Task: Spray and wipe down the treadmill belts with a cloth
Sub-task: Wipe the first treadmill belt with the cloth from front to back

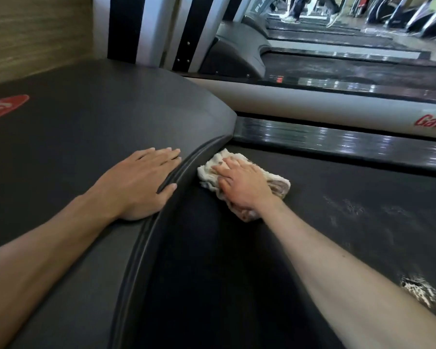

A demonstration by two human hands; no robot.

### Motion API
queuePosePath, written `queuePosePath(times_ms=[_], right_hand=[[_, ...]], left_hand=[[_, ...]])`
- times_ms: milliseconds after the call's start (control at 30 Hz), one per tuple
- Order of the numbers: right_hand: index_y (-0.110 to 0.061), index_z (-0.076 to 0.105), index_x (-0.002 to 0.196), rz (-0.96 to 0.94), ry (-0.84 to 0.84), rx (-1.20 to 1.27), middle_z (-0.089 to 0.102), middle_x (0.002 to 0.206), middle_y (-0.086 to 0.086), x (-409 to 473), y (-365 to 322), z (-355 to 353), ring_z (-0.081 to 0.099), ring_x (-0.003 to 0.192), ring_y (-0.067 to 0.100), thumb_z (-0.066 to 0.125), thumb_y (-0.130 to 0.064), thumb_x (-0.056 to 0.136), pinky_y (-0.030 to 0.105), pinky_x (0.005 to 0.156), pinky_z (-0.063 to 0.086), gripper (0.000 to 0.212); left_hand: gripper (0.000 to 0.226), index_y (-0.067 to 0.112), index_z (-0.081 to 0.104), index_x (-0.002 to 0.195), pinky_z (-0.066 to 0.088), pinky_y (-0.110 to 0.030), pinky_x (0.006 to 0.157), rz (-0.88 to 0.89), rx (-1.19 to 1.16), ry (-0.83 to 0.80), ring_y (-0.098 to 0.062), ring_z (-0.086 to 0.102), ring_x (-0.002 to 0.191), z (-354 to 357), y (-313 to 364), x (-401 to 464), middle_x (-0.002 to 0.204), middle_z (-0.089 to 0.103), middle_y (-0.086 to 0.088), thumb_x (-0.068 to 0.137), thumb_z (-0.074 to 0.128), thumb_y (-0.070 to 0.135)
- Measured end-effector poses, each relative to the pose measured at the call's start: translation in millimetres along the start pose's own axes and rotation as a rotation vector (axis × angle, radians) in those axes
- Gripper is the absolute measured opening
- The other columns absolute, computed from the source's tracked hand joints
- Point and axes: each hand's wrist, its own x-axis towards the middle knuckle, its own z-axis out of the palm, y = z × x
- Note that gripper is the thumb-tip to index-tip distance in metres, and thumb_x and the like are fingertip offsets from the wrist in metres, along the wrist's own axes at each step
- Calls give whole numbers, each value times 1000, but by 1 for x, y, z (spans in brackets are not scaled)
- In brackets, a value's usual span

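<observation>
A crumpled off-white cloth point(208, 172) lies on the dark treadmill belt point(337, 210), close to the curved front edge of the grey motor cover point(86, 137). My right hand point(242, 183) presses flat on the cloth with straight fingers, covering its middle. My left hand point(141, 180) rests flat on the motor cover, fingers straight, thumb at the cover's rubber lip. No spray bottle is in view.
A ribbed metal side rail point(337, 139) and a grey frame bar point(337, 107) run along the belt's far side. Pale smears point(417, 292) mark the belt at right. More treadmills point(337, 61) stand beyond, with people's legs point(297, 11) on them far back.
</observation>
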Motion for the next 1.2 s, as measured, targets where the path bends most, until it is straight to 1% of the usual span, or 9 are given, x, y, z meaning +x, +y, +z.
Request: queuePosePath(times_ms=[133,233,433,533,633,800,933,1000,1200], right_hand=[[-40,59,142,-242,-61,140,43,161,-4,-42,-14,-4,32,151,18,29,-56,84,39,123,24,67],[-39,61,140,-185,-52,205,43,161,-4,-42,13,-9,32,151,14,49,-43,92,34,125,22,50],[-42,49,149,-36,-24,44,38,162,-3,20,-2,2,24,154,22,35,-46,98,51,122,24,52],[-35,62,140,-247,-36,110,48,157,0,-14,-3,-4,34,149,22,34,-50,87,42,122,28,62],[-34,63,140,-189,-62,175,43,161,-1,-22,26,-11,33,151,17,47,-38,91,25,123,17,51],[-45,50,147,45,-24,12,37,163,-4,27,20,-4,26,153,21,30,-49,93,46,123,24,58],[-39,58,143,-176,-46,101,42,161,-4,-8,0,-6,31,151,16,29,-54,84,38,124,24,68],[-35,62,141,-143,-46,169,45,160,-4,-17,15,-11,36,149,15,36,-50,84,31,123,23,64],[-44,44,151,123,-19,29,30,166,-3,36,19,-5,21,154,23,29,-51,95,51,123,21,58]], left_hand=[[68,22,11,163,-4,-24,124,4,2,1,-5,0,155,2,-1,0,170,4,9,104,33,49],[69,21,12,163,-2,-26,125,8,6,12,-5,1,155,2,-2,0,170,5,8,104,34,49],[68,21,13,162,-2,-27,126,11,10,7,-5,2,155,2,-1,0,170,6,7,104,34,49],[68,21,13,162,-1,-28,126,12,5,5,-6,1,155,2,-1,0,170,5,7,104,34,49],[65,20,13,163,-1,-28,126,7,10,1,-6,1,155,1,1,0,170,5,6,105,31,46],[72,21,15,162,-1,-27,126,8,10,3,-5,3,155,0,2,2,170,7,7,92,8,35],[62,21,12,162,-2,-27,126,9,14,-11,-6,0,155,-1,2,1,170,4,6,101,17,28],[60,20,12,163,-1,-28,126,6,17,-12,-6,0,155,0,3,1,170,4,6,104,25,25],[75,20,13,162,-1,-27,126,6,21,-26,-4,0,155,-3,4,1,170,5,7,89,8,33]])
